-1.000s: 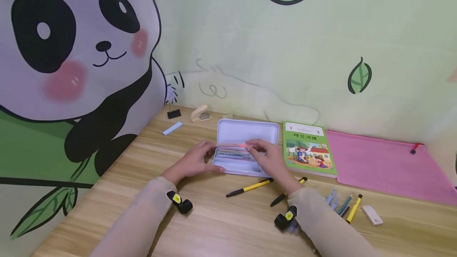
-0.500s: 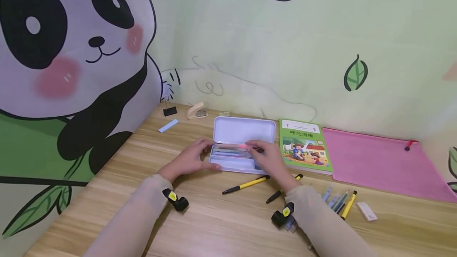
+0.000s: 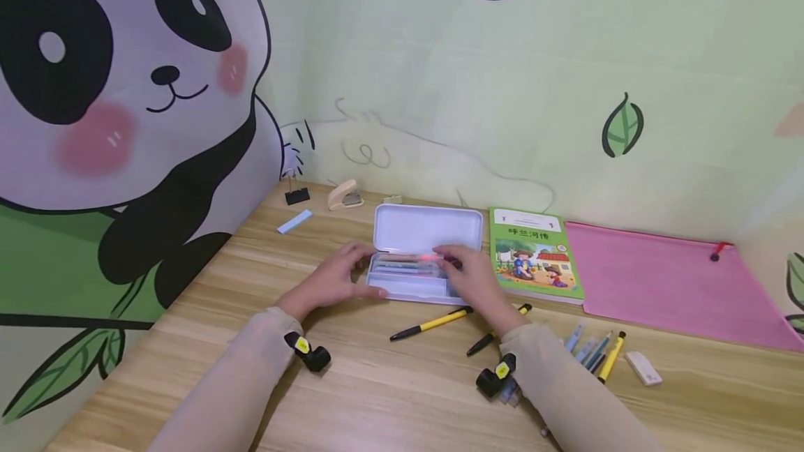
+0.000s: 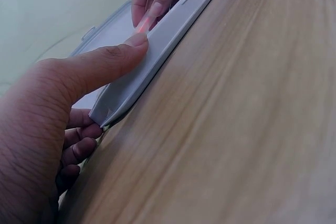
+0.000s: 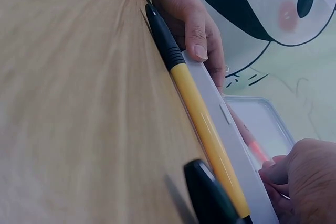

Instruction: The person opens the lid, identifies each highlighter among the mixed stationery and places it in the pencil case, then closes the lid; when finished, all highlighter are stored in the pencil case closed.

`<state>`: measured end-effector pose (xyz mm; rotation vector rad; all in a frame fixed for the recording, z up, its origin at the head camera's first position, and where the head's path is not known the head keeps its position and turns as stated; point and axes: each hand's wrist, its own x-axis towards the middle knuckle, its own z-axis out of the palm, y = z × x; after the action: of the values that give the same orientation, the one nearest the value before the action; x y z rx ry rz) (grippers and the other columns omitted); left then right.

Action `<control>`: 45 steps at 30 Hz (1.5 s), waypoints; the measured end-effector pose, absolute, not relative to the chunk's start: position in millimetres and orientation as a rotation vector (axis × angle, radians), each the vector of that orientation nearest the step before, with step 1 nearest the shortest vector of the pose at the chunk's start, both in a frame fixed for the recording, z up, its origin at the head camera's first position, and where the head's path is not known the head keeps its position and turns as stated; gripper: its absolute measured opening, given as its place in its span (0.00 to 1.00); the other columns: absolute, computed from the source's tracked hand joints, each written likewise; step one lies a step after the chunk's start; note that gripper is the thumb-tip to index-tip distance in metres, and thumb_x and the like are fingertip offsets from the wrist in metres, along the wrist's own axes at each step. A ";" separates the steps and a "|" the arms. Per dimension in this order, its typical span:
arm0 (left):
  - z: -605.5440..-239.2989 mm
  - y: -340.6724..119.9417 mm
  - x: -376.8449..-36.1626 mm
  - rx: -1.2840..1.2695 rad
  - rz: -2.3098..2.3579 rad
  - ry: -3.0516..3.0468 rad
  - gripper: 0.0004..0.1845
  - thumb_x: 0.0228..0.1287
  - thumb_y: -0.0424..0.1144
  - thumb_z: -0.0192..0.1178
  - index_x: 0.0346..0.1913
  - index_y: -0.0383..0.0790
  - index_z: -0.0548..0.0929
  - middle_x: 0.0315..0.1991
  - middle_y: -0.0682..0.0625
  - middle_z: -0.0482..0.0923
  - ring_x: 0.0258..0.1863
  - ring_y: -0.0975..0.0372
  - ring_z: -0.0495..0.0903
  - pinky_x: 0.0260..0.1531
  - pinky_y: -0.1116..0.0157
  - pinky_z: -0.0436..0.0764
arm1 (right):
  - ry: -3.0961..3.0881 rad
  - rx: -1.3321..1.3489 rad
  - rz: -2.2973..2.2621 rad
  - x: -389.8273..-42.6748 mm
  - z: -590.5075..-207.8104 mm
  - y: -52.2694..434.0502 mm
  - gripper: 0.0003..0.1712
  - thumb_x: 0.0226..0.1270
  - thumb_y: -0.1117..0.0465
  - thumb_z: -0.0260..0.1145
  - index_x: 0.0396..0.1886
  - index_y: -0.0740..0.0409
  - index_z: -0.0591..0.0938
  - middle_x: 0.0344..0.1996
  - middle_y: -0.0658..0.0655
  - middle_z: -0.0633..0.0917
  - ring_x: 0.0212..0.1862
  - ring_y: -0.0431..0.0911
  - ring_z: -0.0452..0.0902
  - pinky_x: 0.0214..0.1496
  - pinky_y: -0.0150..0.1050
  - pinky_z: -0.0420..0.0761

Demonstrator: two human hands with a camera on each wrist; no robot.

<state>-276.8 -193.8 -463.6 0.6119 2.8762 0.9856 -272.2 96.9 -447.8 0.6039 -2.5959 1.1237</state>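
A white pencil case (image 3: 407,287) lies with its lid (image 3: 428,227) raised on the table; several pens (image 3: 402,268) rest in its rear compartment. My left hand (image 3: 336,276) grips the case's left end, thumb at the front and fingers behind, as the left wrist view also shows. Between the fingertips of my right hand (image 3: 474,281) is a slim pink pen (image 5: 245,129) with a bright reddish end. It lies level along the rear of the tray, close to the other pens. My right hand hides the case's right end.
Two yellow-and-black pens (image 3: 430,324) lie before the case. Several pens (image 3: 587,351) and a white eraser (image 3: 643,368) are at right. A green book (image 3: 537,257) and pink pouch (image 3: 666,284) lie behind. A stapler (image 3: 345,195), binder clip (image 3: 297,196) and blue strip (image 3: 294,222) sit at back left.
The pink pen has come down slightly into the rear of the case, my right hand still pinching it. My left hand stays on the case. The head view has shifted a little.
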 end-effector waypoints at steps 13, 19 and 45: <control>-463.7 -194.2 -277.4 0.604 0.982 2.885 0.52 0.43 0.73 0.71 0.71 0.51 0.72 0.60 0.53 0.70 0.56 0.58 0.71 0.62 0.52 0.71 | -2.622 0.582 1.101 -272.8 -447.0 95.6 0.13 0.71 0.67 0.65 0.52 0.57 0.87 0.42 0.56 0.89 0.38 0.45 0.81 0.37 0.39 0.79; -462.8 -193.9 -275.8 0.615 0.985 2.886 0.52 0.43 0.73 0.72 0.70 0.50 0.72 0.60 0.52 0.71 0.56 0.57 0.71 0.61 0.52 0.72 | -2.621 0.581 1.116 -272.7 -447.5 95.9 0.12 0.70 0.67 0.66 0.51 0.57 0.87 0.42 0.56 0.89 0.39 0.46 0.83 0.39 0.41 0.81; -464.8 -194.4 -277.0 0.594 0.974 2.881 0.53 0.43 0.74 0.71 0.71 0.51 0.72 0.64 0.51 0.69 0.61 0.56 0.70 0.66 0.50 0.68 | -2.632 0.511 1.138 -273.9 -448.9 96.1 0.09 0.68 0.65 0.69 0.46 0.59 0.87 0.41 0.56 0.88 0.45 0.49 0.83 0.51 0.45 0.83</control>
<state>-277.0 -194.4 -464.8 0.5943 2.8815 0.9739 -273.9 96.1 -448.9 0.5111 -2.6318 1.1384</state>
